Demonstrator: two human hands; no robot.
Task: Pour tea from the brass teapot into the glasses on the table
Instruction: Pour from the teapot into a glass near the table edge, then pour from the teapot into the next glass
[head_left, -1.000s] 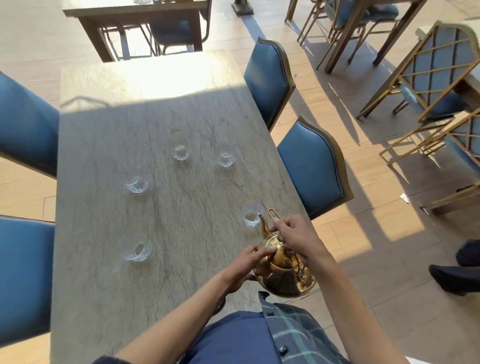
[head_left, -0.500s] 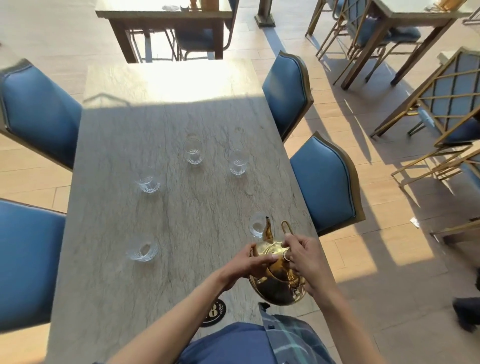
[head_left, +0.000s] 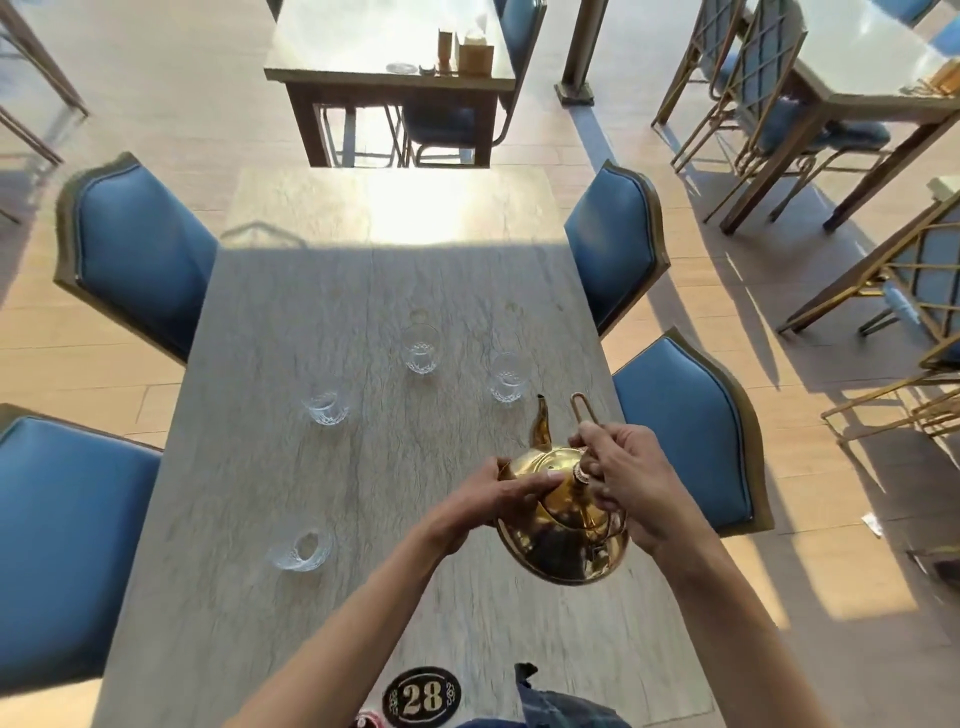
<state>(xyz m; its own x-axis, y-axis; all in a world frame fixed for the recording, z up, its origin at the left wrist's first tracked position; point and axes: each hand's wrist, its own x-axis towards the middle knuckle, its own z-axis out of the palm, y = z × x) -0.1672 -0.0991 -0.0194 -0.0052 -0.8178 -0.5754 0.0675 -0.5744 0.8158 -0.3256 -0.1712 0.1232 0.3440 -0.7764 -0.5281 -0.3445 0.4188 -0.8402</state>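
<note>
The brass teapot (head_left: 563, 525) hangs over the near right part of the marble table (head_left: 249, 519), its spout pointing away from me. My right hand (head_left: 631, 483) grips its thin handle. My left hand (head_left: 501, 493) presses its fingers on the lid and the pot's left side. Several small clear glasses stand on the table: one just beyond the spout (head_left: 506, 376), one in the middle (head_left: 420, 349), one further left (head_left: 325, 408) and one at the near left (head_left: 301, 550). No liquid shows in them or at the spout.
Blue padded chairs flank the table, two on the left (head_left: 140, 265) and two on the right (head_left: 685, 441). A black disc marked 28 (head_left: 421, 696) lies at the near edge. Other tables (head_left: 389, 78) and gold-framed chairs (head_left: 883, 291) stand beyond and to the right.
The view has tilted up and pulled back. The teapot has come up with both hands still on it, and the glass that stood near the spout is now hidden behind the pot.
</note>
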